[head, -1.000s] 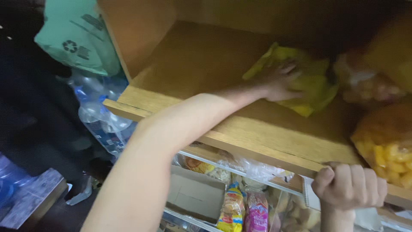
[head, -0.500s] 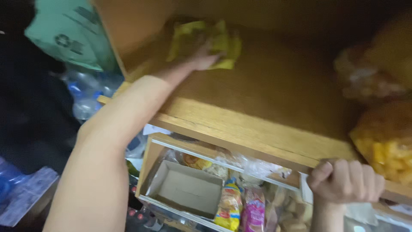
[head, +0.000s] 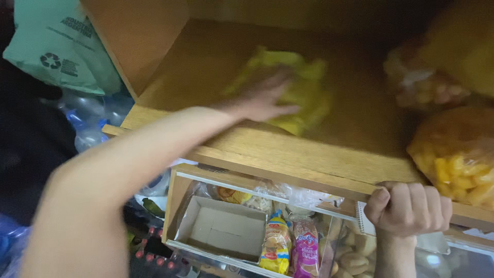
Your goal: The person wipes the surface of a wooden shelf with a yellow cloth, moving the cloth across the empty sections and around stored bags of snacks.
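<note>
My left hand (head: 265, 98) lies flat, fingers spread, on a yellow cloth (head: 301, 87) spread over the wooden shelf (head: 288, 152). The cloth is blurred with motion and sits near the shelf's front middle. My right hand (head: 409, 208) is curled around the shelf's front edge at the lower right, gripping it from below. My left forearm runs diagonally from the lower left up to the cloth.
Clear bags of yellow puffed snacks (head: 458, 154) fill the shelf's right side. Below the shelf are an open cardboard box (head: 221, 229) and several snack packets (head: 290, 247). A green plastic bag (head: 56, 49) hangs at upper left above water bottles (head: 90, 121).
My left hand has swept the yellow cloth across the shelf, from the right to the back left, and now back toward the front middle. My right hand stays on the shelf edge.
</note>
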